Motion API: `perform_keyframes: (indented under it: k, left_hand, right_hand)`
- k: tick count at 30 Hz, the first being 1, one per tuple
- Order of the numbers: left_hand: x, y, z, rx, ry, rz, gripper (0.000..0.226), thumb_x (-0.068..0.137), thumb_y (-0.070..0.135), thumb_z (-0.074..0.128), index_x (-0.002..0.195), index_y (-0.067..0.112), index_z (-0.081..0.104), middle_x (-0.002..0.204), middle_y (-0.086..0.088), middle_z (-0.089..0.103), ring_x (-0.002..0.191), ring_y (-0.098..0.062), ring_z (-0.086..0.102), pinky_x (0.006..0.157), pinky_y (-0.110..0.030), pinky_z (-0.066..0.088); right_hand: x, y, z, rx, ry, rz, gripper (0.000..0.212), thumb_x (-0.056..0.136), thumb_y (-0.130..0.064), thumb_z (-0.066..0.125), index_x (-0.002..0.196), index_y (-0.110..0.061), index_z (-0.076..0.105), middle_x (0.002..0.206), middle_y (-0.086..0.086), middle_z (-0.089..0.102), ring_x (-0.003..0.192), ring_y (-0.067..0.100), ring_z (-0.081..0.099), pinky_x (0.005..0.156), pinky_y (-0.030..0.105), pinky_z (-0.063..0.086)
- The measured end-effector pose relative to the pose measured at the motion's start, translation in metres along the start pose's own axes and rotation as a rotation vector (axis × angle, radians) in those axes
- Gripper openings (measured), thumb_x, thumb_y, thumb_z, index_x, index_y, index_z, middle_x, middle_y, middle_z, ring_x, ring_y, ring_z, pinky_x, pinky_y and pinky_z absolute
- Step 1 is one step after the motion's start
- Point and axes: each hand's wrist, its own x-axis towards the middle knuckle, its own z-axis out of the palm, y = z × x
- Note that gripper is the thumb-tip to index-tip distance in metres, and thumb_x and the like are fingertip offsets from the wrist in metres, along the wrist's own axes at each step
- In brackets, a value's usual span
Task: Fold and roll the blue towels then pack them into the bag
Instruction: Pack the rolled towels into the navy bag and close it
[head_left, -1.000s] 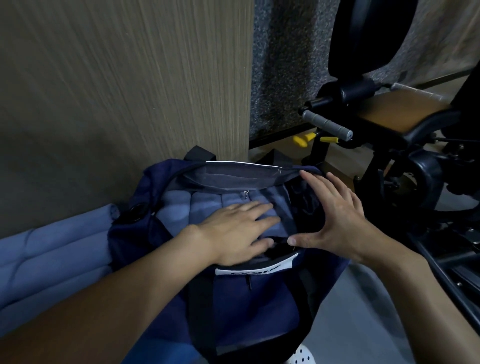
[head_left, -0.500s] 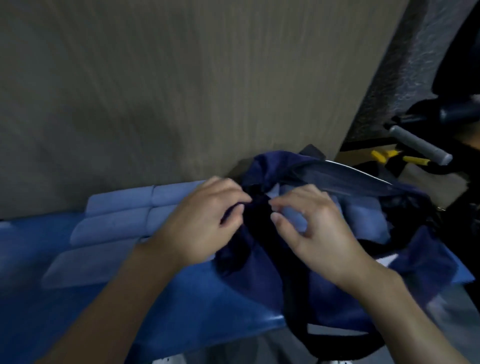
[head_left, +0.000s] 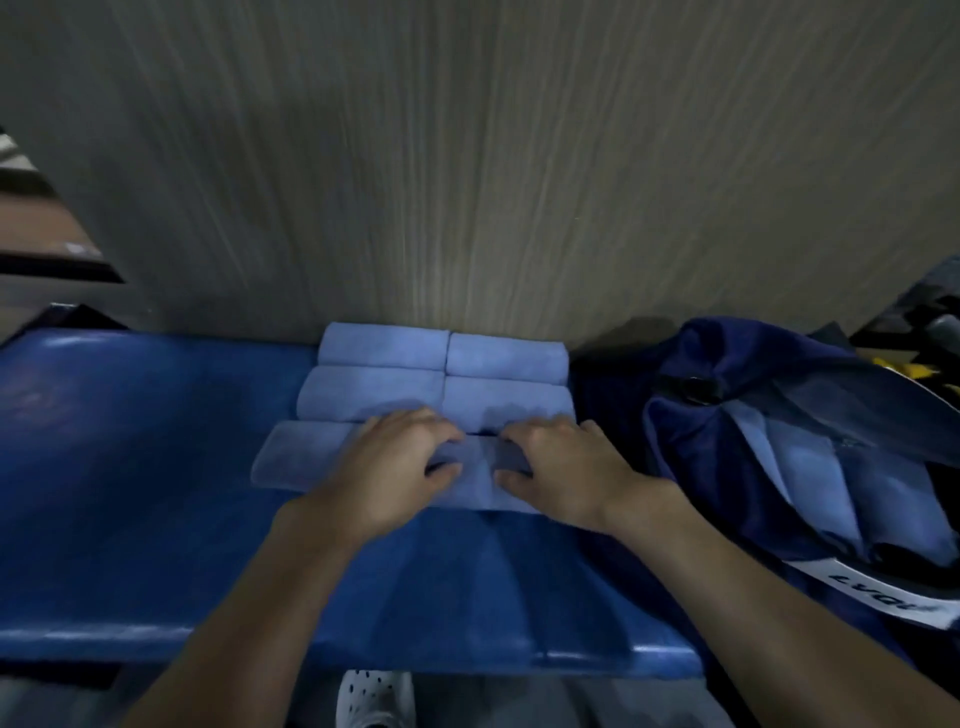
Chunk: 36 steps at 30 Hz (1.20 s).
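Head view, motion-blurred.

Glossy blue padded bench (head_left: 156, 467), smooth vinyl look with a rounded front lip, set against a pale wall panel (head_left: 467, 156) with fine vertical grain.

Light blue towel rolls (head_left: 383, 344) lie on the bench against the wall. They are soft terry cylinders laid side to side in rows, ends touching. There are two in the back row and two in the middle row.

The front roll (head_left: 296, 457) is nearest the person. Both hands are on its right part.
- Left hand (head_left: 395, 467): fingers close together and curled over the roll's far edge, thumb tucked on the near side, gripping it.
- Right hand (head_left: 561, 467): same shape, fingers bunched and bent over the top, thumb underneath on the near side, gripping.
- The hands are just beside each other and not touching.
- A faint vertical crease shows between the hands (cannot tell if this is one long roll or two end to end).

Navy bag (head_left: 727, 415) slumps on the bench's right end, just beside the rolls. It is soft, matte, crumpled fabric with the mouth open. Paler blue towels (head_left: 810, 467) are packed inside, lengthwise. A white label strip (head_left: 883, 597) with dark letters runs along the near rim.

A white perforated shoe (head_left: 374, 696) shows below the bench edge.
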Motion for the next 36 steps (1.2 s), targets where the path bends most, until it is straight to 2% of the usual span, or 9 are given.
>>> perform_keyframes:
  k: [4,9,14,17,19,22,25,30,36]
  left_hand:
    - [-0.005,-0.002,-0.004,-0.015,-0.066,0.039,0.038,0.079,0.049,0.055,0.115,0.037,0.059,0.115,0.016,0.059,0.108,-0.010,0.054,0.094,-0.038,0.044]
    - [-0.008,0.000,-0.005,-0.048,-0.070,0.041,0.033,0.075,0.046,0.061,0.108,0.040,0.058,0.106,0.020,0.058,0.101,-0.006,0.054,0.090,-0.037,0.047]
    - [-0.011,0.016,-0.014,-0.545,0.172,-0.136,0.051,0.086,0.032,0.073,0.132,0.029,0.053,0.127,0.019,0.056,0.115,0.009,0.050,0.097,-0.010,0.041]
    - [-0.008,0.038,-0.029,-0.889,0.343,-0.291,0.067,0.077,0.046,0.078,0.135,0.026,0.050,0.132,0.013,0.055,0.120,0.001,0.052,0.092,-0.012,0.044]
    - [-0.007,0.057,-0.037,-1.116,0.232,-0.270,0.074,0.074,0.056,0.076,0.132,0.016,0.054,0.131,0.002,0.062,0.119,-0.011,0.059,0.101,-0.027,0.048]
    - [-0.006,0.096,-0.039,-1.359,-0.017,-0.077,0.051,0.088,0.044,0.062,0.119,0.003,0.060,0.120,-0.011,0.069,0.112,-0.026,0.066,0.096,-0.040,0.052]
    - [0.000,0.136,-0.040,-1.354,-0.134,0.026,0.048,0.092,0.037,0.054,0.123,0.001,0.061,0.121,-0.016,0.068,0.114,-0.029,0.065,0.093,-0.038,0.054]
    - [0.021,0.196,-0.033,-1.227,-0.091,0.015,0.043,0.086,0.027,0.064,0.121,0.003,0.060,0.114,-0.012,0.071,0.108,-0.027,0.068,0.092,-0.043,0.056]
    - [0.042,0.260,-0.013,-1.147,-0.111,0.041,0.027,0.093,0.016,0.063,0.119,0.011,0.059,0.107,-0.008,0.074,0.101,-0.023,0.071,0.083,-0.039,0.057]
  right_hand:
    - [0.011,-0.001,-0.012,-0.045,-0.227,0.032,0.061,0.077,-0.064,0.063,0.127,-0.033,0.045,0.123,-0.008,0.050,0.117,0.019,0.039,0.091,0.036,0.024]
    - [0.010,-0.011,-0.011,0.164,-0.316,0.047,0.047,0.073,-0.048,0.077,0.101,-0.024,0.049,0.099,-0.008,0.055,0.092,0.010,0.053,0.066,0.021,0.041]
    - [-0.018,-0.009,-0.027,0.480,-0.122,0.148,0.048,0.075,-0.046,0.075,0.107,-0.027,0.046,0.099,-0.011,0.057,0.091,0.007,0.056,0.074,0.027,0.051]
    - [-0.044,-0.011,-0.045,0.779,0.081,0.220,0.046,0.073,-0.039,0.079,0.107,-0.027,0.050,0.099,-0.011,0.062,0.089,0.004,0.061,0.074,0.026,0.055]
    - [-0.064,-0.010,-0.055,1.031,0.262,0.255,0.041,0.075,-0.031,0.080,0.104,-0.024,0.052,0.096,-0.009,0.065,0.080,0.000,0.065,0.063,0.017,0.053]
    - [-0.091,0.000,-0.065,1.354,0.407,0.267,0.039,0.079,-0.027,0.078,0.107,-0.018,0.053,0.094,-0.006,0.070,0.081,0.004,0.070,0.063,0.018,0.053]
    - [-0.112,0.014,-0.067,1.478,0.448,0.259,0.040,0.080,-0.026,0.076,0.110,-0.016,0.052,0.095,-0.009,0.071,0.088,0.011,0.072,0.070,0.027,0.057]
    - [-0.144,0.050,-0.071,1.525,0.565,0.224,0.045,0.076,-0.031,0.074,0.112,-0.020,0.050,0.097,-0.013,0.070,0.091,0.010,0.071,0.071,0.026,0.057]
    - [-0.179,0.101,-0.076,1.449,0.719,0.118,0.082,0.078,-0.025,0.079,0.141,-0.047,0.031,0.125,-0.008,0.060,0.110,0.009,0.064,0.086,0.030,0.057]
